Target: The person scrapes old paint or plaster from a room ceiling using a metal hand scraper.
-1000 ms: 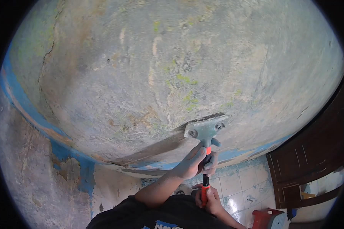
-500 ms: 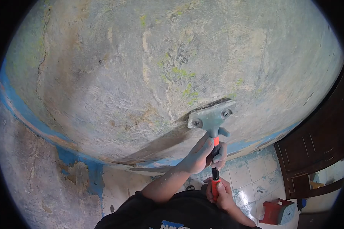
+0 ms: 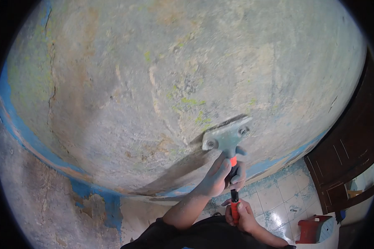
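Wall (image 3: 129, 83), grey with green patches, is bordered low by a blue band (image 3: 29, 141). Floor (image 3: 274, 193), tiled, is partly covered from view by the right forearm (image 3: 268, 236). Cabinet (image 3: 340, 151), dark, is seen at far right. Stool-like object (image 3: 311, 229), red, is placed near the cabinet, apart from the hands. Scraper (image 3: 225, 137), broad-headed, is held at the wall: upper handle (image 3: 233, 161) wrapped by the left hand's (image 3: 217, 177) fingers, orange lower grip (image 3: 235, 212) clasped by the right hand's (image 3: 246, 218).

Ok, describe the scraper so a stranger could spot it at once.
Start from the patchy wall filling most of the view. Near its lower edge, left hand above right hand, both grip the scraper by its handle. Unlike anything nearby, it has a wide, grey two-screw head on an orange-and-black handle.
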